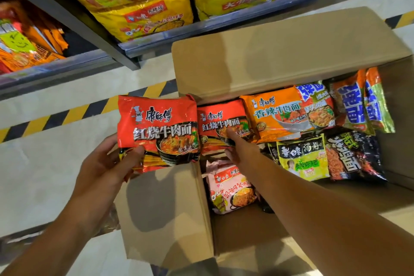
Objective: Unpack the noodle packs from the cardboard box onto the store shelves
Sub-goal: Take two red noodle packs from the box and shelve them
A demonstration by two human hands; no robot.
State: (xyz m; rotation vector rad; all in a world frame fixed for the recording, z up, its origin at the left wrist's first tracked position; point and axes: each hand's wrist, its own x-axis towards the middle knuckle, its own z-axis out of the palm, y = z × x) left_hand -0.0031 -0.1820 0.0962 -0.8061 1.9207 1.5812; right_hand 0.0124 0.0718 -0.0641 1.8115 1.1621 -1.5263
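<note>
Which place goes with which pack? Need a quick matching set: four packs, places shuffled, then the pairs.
Packs:
1. red pack
2. pink pack
3. black pack
4. big yellow packs

Places:
A. on the shelf
B. held in the left hand, outside the box
C. in the box, right side
D. in the box, under the right hand

Pairs: 1-B, 2-D, 3-C, 4-A

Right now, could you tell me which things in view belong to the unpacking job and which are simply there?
Part of the job:
- cardboard box
- red noodle pack held in the left hand
- second red pack under the right hand
- orange pack, pink pack, black pack in the box
- shelf edge

Just there:
- striped floor tape
- yellow packs already shelved
</note>
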